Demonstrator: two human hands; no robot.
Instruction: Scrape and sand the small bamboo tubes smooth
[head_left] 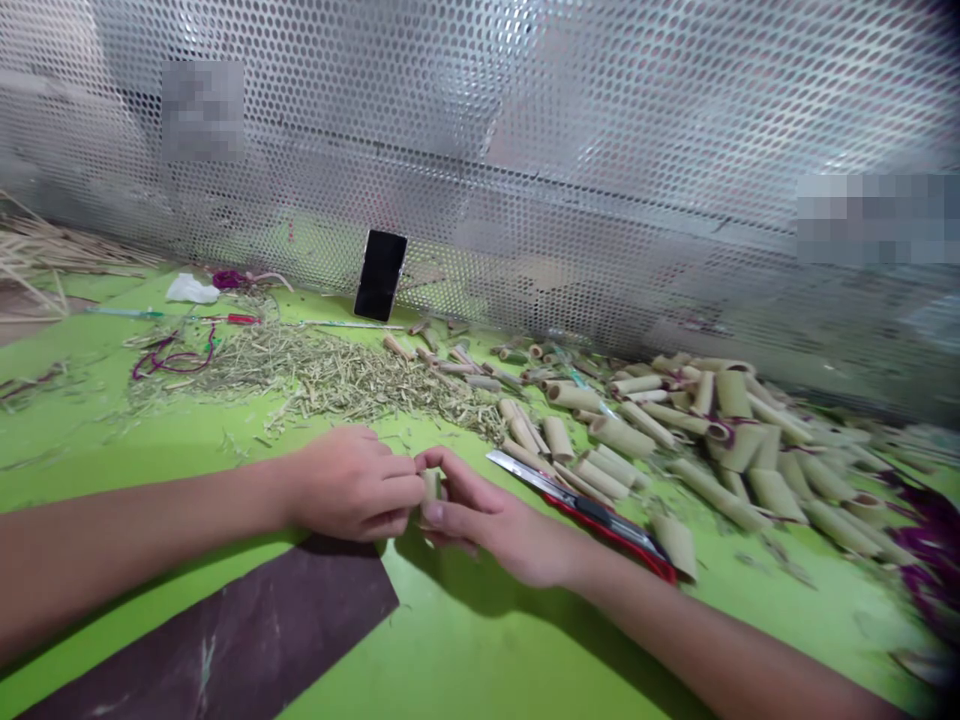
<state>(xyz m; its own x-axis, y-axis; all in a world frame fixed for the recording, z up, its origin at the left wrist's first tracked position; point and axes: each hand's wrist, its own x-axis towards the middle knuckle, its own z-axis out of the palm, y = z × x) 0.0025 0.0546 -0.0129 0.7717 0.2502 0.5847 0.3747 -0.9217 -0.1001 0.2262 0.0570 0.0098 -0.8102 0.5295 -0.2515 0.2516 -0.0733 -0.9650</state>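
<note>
Pale straw-coloured short tube of cut reed [431, 490], held near the middle of the green surface [480, 640] between the two hands. Its long axis appears to run roughly near-to-far, though the fingers hide its ends, so its exact tilt cannot be told. The left hand [349, 483], entering from the left, is curled almost closed, its fingertips [409, 465] meeting the tube's left side. The right hand [487, 520], entering from the near right, is half-cupped, its thumb [454, 518] lying along the tube's near side. Both hands share the hold, and neither is clearly nearer to the tube. Just right of the right hand lies a red-bodied snap-blade utility knife [592, 515], its steel blade pointing far left. Farther right, a loose heap of similar reed tubes [712, 440] spreads across the surface; to the far left lies a band of chopped straw-coloured fibres [322, 380]. A flat dark brown sheet [225, 630] lies near left. At the far edge, a black smartphone [380, 275] leans against a perforated metal sheet [600, 130].
</note>
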